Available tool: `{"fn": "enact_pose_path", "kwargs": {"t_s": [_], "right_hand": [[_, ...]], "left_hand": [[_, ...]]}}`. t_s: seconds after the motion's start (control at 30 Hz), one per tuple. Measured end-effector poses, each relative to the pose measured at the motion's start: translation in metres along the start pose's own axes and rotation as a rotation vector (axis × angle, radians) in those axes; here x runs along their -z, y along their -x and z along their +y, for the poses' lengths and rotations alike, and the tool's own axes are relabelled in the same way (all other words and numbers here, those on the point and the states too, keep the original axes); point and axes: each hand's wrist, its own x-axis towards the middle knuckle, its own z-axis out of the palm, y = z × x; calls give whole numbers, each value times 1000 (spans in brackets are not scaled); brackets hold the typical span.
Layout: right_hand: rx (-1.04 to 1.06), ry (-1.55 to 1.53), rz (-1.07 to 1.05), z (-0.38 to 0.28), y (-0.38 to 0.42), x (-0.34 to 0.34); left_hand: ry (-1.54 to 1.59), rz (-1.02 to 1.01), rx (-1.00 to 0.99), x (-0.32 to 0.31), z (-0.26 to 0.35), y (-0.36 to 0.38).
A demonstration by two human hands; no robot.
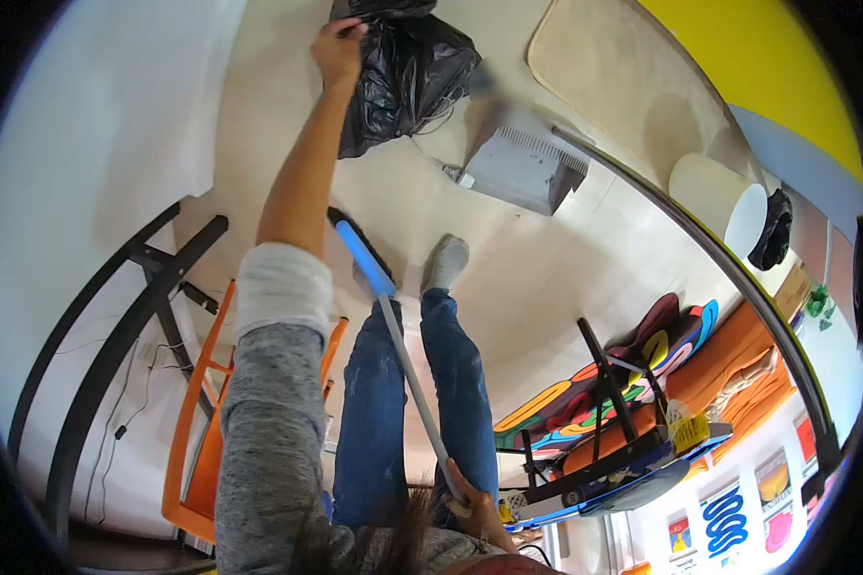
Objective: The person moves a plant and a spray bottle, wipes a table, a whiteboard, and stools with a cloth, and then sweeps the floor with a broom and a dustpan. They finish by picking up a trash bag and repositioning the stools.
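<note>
My left hand (340, 50) reaches out at the top, its fingers closed on the edge of a black plastic bag (398, 81) that lies crumpled on the floor. Low in the view, my right hand (472, 506) is wrapped round the grey handle of a broom. The blue head of the broom (362, 257) rests by my feet, its dark bristles facing up and right. A grey dustpan (523, 165) with a toothed edge lies on the floor right of the bag, apart from the broom.
An orange chair (187, 460) and black metal frame (115, 345) stand at left. A white bin (714, 201) lies at right beside another black bag (775, 230). A curved dark rail crosses the right side. A colourful rug (585, 393) and small table are lower right.
</note>
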Motion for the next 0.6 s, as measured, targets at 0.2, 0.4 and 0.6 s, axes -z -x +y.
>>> {"fn": "enact_pose_path", "kwargs": {"t_s": [0.2, 0.4, 0.6], "right_hand": [[62, -65, 45, 12, 0, -29], [79, -145, 91, 23, 0, -61], [-6, -254, 128, 37, 15, -70]], "left_hand": [[284, -20, 286, 92, -5, -3], [169, -193, 251, 152, 16, 24], [693, 268, 495, 183, 10, 103]]}}
